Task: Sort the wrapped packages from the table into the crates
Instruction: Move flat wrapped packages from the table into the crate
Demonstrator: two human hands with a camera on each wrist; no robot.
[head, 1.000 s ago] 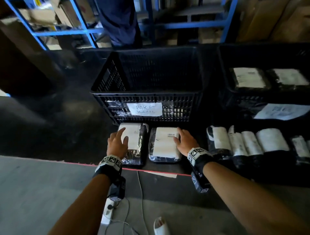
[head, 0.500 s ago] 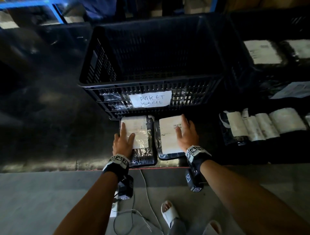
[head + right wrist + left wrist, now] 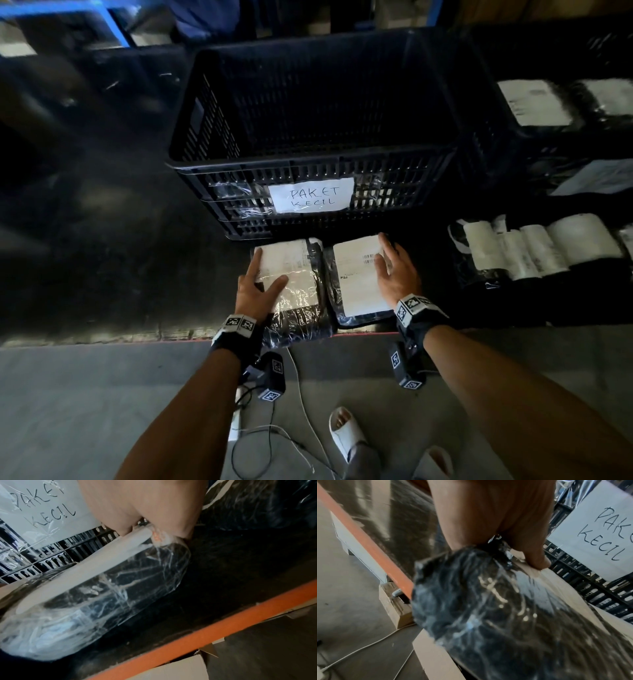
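Two black packages wrapped in clear film, each with a white label, lie side by side at the table's front edge, just before a black crate labelled "PAKET KECIL". My left hand rests on the left package, index finger straight along its left side and thumb pressed on the label. That package overhangs the orange table edge. My right hand lies with spread fingers on the right part of the right package, at its right edge. The crate's inside looks dark.
A second black crate at the right holds labelled packages. A row of several wrapped packages lies on the dark table at the right. Cables and my sandalled foot are on the floor. Cardboard boxes sit under the table.
My head has come forward and tilted down over the crate. Both hands stay on their packages. The left package has slid slightly toward me, over the table edge.
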